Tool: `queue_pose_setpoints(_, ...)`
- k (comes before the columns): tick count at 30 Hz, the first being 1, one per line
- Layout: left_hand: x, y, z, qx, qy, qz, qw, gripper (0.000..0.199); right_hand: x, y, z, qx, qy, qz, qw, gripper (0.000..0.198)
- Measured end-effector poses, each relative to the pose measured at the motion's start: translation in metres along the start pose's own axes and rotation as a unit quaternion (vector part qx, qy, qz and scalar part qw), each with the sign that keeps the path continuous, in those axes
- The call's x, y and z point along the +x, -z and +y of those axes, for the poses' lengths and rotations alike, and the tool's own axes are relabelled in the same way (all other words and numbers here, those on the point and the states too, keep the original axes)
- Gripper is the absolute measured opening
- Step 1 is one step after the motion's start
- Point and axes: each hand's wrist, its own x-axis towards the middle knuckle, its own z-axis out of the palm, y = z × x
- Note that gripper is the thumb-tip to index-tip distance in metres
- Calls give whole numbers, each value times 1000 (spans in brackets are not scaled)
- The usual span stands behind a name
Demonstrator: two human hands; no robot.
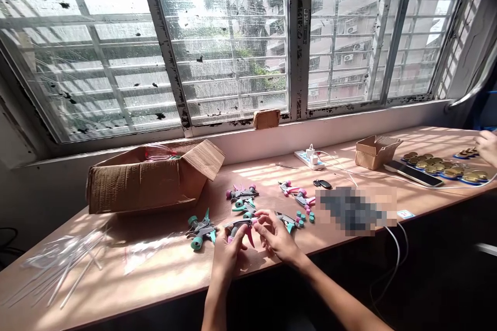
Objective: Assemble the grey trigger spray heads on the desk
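Note:
Near the front edge of the table, my left hand point(226, 252) is closed around a grey-and-pink trigger spray head point(237, 224). Its pink trigger points down toward me. My right hand point(278, 238) pinches the pink tip at its right end, fingers curled. Just left of my hands lies a teal-and-grey spray head point(202, 230). Behind them are a pink-and-grey spray head point(243, 193) and a teal one point(244, 206). Another teal spray head point(288, 222) rests right of my right hand, beside several small teal and pink caps point(301, 217). Further pink-and-grey spray heads point(304, 199) lie beyond.
An open cardboard box point(135, 186) stands back left; thin white tubes point(73, 261) and clear plastic lie at left. Rightward are a power strip point(309, 160), a pixelated dark thing point(349, 209), a small box point(375, 152), a phone point(413, 173), gold discs point(438, 165) and another person's hand point(487, 146).

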Motion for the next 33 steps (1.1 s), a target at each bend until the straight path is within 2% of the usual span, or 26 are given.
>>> queue_pose_setpoints(5,0,0,-1,16,-1,-29,999,39,0,0,-2,1,-5,-11,1000,47)
queue_pose_setpoints(9,-1,0,2,17,-6,-40,999,41,-1,1,-4,-10,-41,-24,999,60)
queue_pose_setpoints(14,0,-1,1,21,0,-24,1000,42,-1,1,-4,-1,-19,-9,1000,47)
queue_pose_setpoints(18,1,-1,-1,17,-2,-26,1000,41,1,1,-1,14,-12,-13,1000,49)
queue_pose_setpoints(24,-2,-2,2,12,-2,-28,1000,40,0,1,-1,-1,-46,-37,998,53)
queue_pose_setpoints(28,-1,-2,1,13,7,-22,1000,41,0,1,1,2,-31,-26,999,46)
queue_pose_setpoints(33,-1,-2,2,15,12,-19,1000,39,3,1,8,14,-25,-24,999,45)
